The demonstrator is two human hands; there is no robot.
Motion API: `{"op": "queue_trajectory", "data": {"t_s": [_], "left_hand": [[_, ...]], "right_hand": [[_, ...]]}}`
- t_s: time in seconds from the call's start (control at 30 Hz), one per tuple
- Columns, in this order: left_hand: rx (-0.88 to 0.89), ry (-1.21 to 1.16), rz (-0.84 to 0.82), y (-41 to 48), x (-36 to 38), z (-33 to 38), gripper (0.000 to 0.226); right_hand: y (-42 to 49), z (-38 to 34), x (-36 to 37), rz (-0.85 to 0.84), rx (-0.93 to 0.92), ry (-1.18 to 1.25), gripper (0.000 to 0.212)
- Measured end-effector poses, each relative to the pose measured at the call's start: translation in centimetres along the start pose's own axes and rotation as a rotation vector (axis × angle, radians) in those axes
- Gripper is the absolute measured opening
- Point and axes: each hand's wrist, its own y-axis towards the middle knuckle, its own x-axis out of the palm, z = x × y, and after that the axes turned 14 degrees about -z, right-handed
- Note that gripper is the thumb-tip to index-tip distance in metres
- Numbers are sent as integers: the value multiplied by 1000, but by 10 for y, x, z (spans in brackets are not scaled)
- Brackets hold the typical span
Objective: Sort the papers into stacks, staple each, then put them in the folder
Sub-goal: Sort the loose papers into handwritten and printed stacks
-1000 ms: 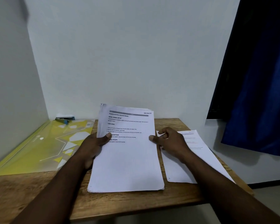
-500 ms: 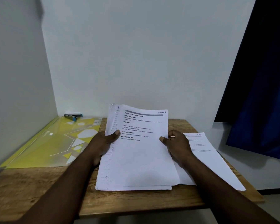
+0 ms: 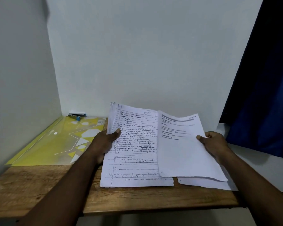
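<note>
Papers are split between both hands: the left hand (image 3: 104, 142) grips the left edge of the handwritten stack (image 3: 134, 154), thumb on top and fingers tucked under. The right hand (image 3: 216, 144) pinches the right edge of a printed sheet (image 3: 183, 150) with its thumb on top, and that sheet overlaps the stack's right side. Right under the right hand's sheet another white page (image 3: 207, 185) lies flat on the wooden table (image 3: 39, 185), the yellow folder (image 3: 55, 141) sits just left of the left hand, and the stapler (image 3: 75, 116) is at the folder's far end, well beyond that hand.
</note>
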Motion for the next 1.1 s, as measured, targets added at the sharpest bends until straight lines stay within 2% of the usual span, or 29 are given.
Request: {"op": "queue_trajectory", "data": {"t_s": [0.17, 0.27, 0.43, 0.6, 0.67, 0.7, 0.77, 0.87, 0.97, 1.1], "left_hand": [[11, -41, 5, -3, 3, 1, 28], [22, -34, 9, -4, 2, 2, 38], [36, -42, -15, -3, 1, 0, 35], [35, -58, -27, -3, 1, 1, 31], [36, -45, -34, -3, 1, 1, 29], [38, -36, -38, -2, 0, 0, 29], [34, -19, -45, 0, -1, 0, 33], [32, -53, -66, -1, -3, -2, 40], [34, -91, -96, -4, -3, -5, 44], [22, -121, -109, -3, -6, -6, 46]], "right_hand": [[-6, 28, -27, 60, 23, -447, 15], [-9, 29, -31, 86, -2, -595, 18], [-17, 19, -21, 81, 4, -657, 24], [-28, 8, -13, 145, -61, -790, 48], [-31, -5, 0, 156, -181, -685, 44], [-34, -15, 10, 103, -224, -525, 41], [-43, -40, 37, -109, -221, -175, 50], [-55, -67, 80, -352, -236, 106, 41], [-58, -76, 110, -372, -273, 209, 35], [-52, -72, 127, -335, -232, 372, 36]]}}
